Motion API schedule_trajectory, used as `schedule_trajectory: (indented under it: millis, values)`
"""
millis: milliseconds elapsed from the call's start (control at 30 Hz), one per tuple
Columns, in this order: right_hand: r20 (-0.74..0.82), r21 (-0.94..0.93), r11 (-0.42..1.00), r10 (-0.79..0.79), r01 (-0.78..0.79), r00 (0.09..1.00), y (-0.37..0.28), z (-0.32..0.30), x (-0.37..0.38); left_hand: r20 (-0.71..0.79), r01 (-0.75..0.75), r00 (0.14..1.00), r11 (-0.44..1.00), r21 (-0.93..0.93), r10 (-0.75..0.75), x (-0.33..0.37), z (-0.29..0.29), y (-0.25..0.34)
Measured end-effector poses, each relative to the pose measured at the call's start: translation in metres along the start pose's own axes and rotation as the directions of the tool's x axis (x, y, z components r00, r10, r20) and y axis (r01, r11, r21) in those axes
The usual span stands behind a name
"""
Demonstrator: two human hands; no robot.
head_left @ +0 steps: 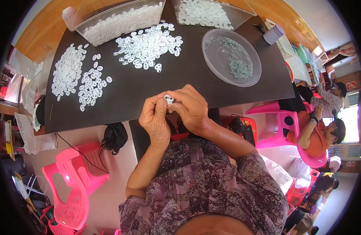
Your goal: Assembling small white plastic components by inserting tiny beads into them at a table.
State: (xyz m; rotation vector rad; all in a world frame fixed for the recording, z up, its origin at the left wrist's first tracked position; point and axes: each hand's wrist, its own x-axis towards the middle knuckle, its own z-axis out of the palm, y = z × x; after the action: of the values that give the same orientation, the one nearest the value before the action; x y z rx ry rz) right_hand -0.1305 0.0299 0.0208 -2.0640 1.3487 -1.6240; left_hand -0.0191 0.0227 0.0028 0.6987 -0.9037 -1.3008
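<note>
Just over the near edge of the dark table (141,98), my left hand (156,115) and my right hand (190,107) meet. Pinched between their thumbs and fingers is a small white plastic piece (169,99) with dark holes. Both hands are closed on it, and the fingers partly cover it. Beyond them lies a heap of similar white pieces (147,47), with two more piles, a larger one (67,70) and a smaller one (92,86), to the left. A round clear lid (211,70) at the right carries many small greenish, thin parts (240,66).
Two clear bins (96,41) (241,15) of white pieces stand along the far edge. A grey-capped container (273,34) is at the far right. Pink chairs (72,196) (280,125) flank the table below. Other people (319,133) sit at the right. A black bag (114,138) hangs at the near-left edge.
</note>
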Motion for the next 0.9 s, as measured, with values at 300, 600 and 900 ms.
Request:
schedule_trajectory:
  millis: [300,600,900]
  values:
    - [0.018,0.057,0.995,0.087,-0.087,0.996,-0.009,-0.003,0.002,-0.021,0.045,0.999,0.999,0.018,-0.044,0.0,0.002,0.011]
    - [-0.05,0.044,0.999,0.024,-0.022,0.998,-0.009,0.002,-0.004,-0.006,0.019,1.0,0.996,0.093,-0.018,-0.004,0.004,0.011]
    - [-0.18,-0.039,0.997,-0.079,0.073,0.98,-0.004,0.016,-0.011,-0.013,-0.094,0.995,0.983,0.156,0.097,-0.013,0.005,-0.003]
